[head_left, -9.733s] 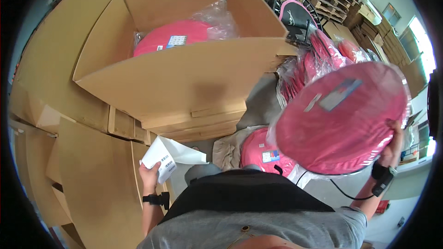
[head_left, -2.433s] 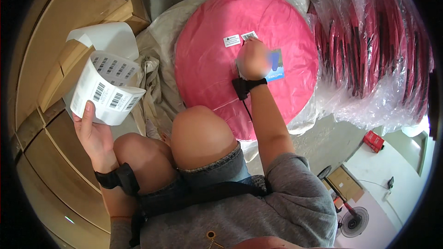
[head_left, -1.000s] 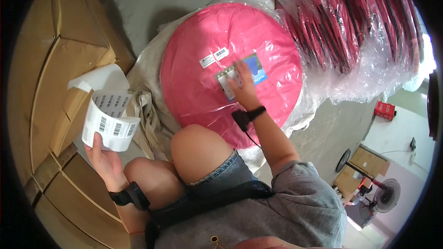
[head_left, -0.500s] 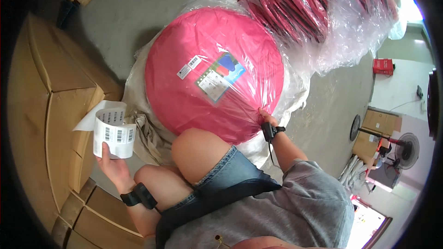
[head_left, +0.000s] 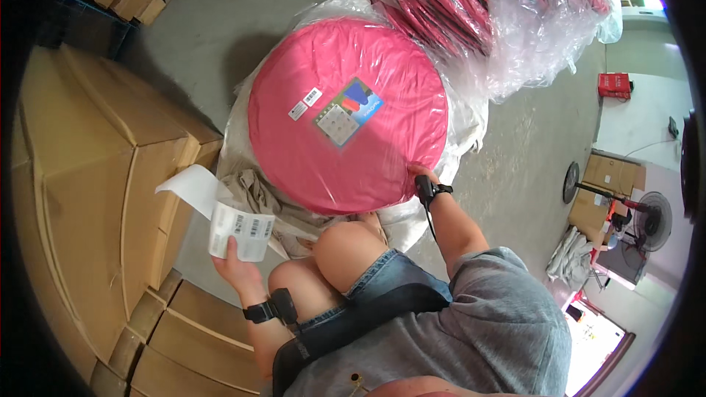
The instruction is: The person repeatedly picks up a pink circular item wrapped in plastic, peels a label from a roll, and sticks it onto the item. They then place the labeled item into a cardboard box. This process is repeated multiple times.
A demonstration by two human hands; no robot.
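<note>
— Right hand (head_left: 425,173) has moved from the card (head_left: 349,112) to the rim of the pink disc (head_left: 368,154) since a second ago. Gripping?

— Can't tell: fingers touch the edge, but the wrist device (head_left: 424,190) hides thumb and palm. Left hand (head_left: 239,273) pinches the labels (head_left: 246,235).

— And the disc?

— Flat on pale wrapping (head_left: 469,121), before the knees. What's underneath is hidden.

— Advice?

— Smooth the creased film from the rim; keep the labels' loose tail off the carton (head_left: 88,169). Their print is too small to read.
</note>
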